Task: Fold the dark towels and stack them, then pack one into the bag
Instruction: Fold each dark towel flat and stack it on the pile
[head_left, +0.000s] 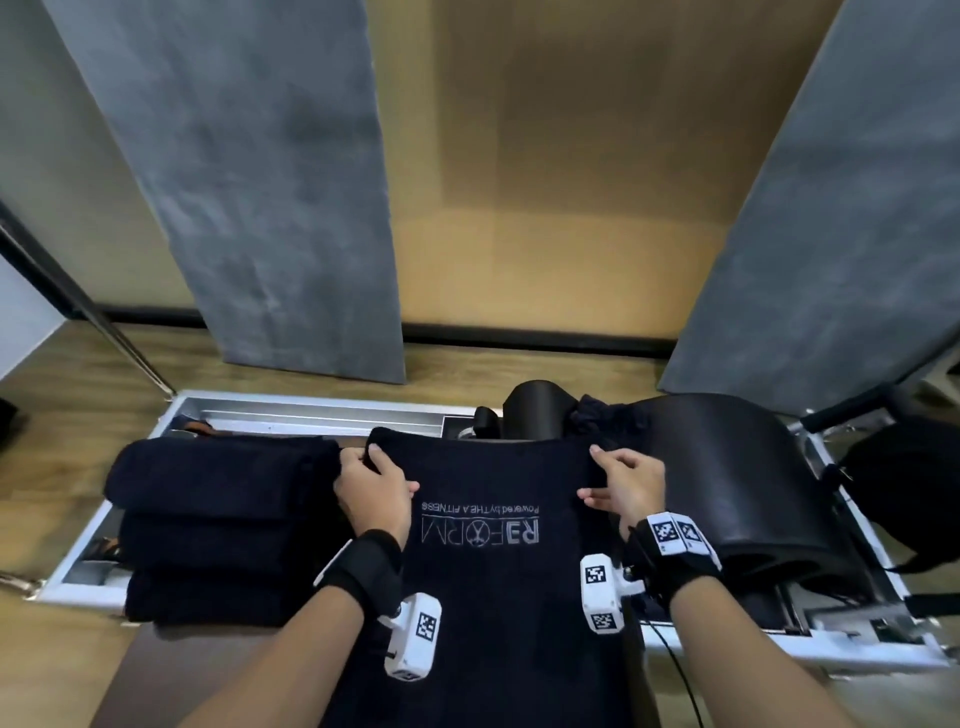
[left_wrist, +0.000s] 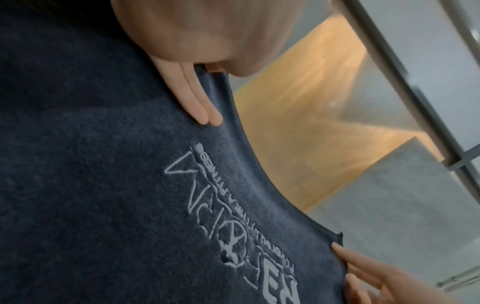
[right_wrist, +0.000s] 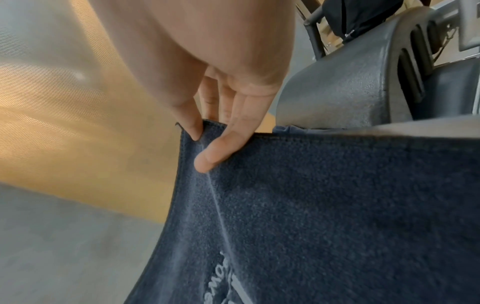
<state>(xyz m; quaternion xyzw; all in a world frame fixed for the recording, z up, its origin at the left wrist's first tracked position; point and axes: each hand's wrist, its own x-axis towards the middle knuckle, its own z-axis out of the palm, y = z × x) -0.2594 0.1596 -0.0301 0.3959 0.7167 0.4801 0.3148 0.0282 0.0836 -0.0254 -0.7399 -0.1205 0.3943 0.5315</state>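
A dark towel with a pale REFORM logo lies spread in front of me, its far edge lifted. My left hand pinches the far left corner, and in the left wrist view two fingers lie on top of the towel. My right hand pinches the far right corner; the right wrist view shows its thumb and a finger clamping the towel's hem. A stack of folded dark towels sits to the left. A scrunched dark cloth, possibly the bag, lies just beyond.
The towels rest on a metal-framed exercise machine. A black padded arc stands close on the right, and a black bag-like shape lies further right. Grey wall panels and wooden floor are behind.
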